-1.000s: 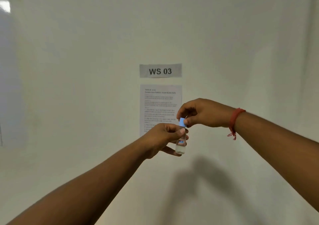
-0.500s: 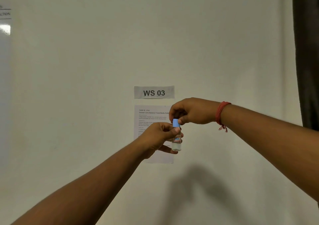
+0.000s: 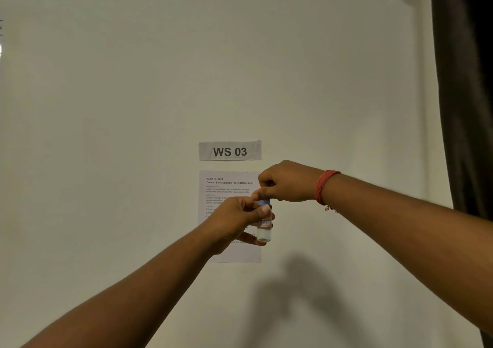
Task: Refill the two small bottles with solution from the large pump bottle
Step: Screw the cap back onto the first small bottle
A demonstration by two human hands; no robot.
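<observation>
A small clear bottle [image 3: 264, 231] with a light blue cap [image 3: 264, 202] is held upright in the air in front of a white wall. My left hand [image 3: 237, 221] grips the bottle's body from the left, thumb across its upper part. From above and to the right, my right hand [image 3: 286, 182] pinches the blue cap with curled fingers. A red thread band circles my right wrist. The second small bottle and the large pump bottle are out of view.
A white wall fills the view, with a "WS 03" label [image 3: 230, 151] and a printed task sheet [image 3: 229, 187] taped below it behind my hands. A dark curtain [image 3: 464, 94] hangs along the right edge.
The view has tilted upward, so the label and sheet sit lower in the frame. Both hands keep hold of the bottle and cap in about the same pose.
</observation>
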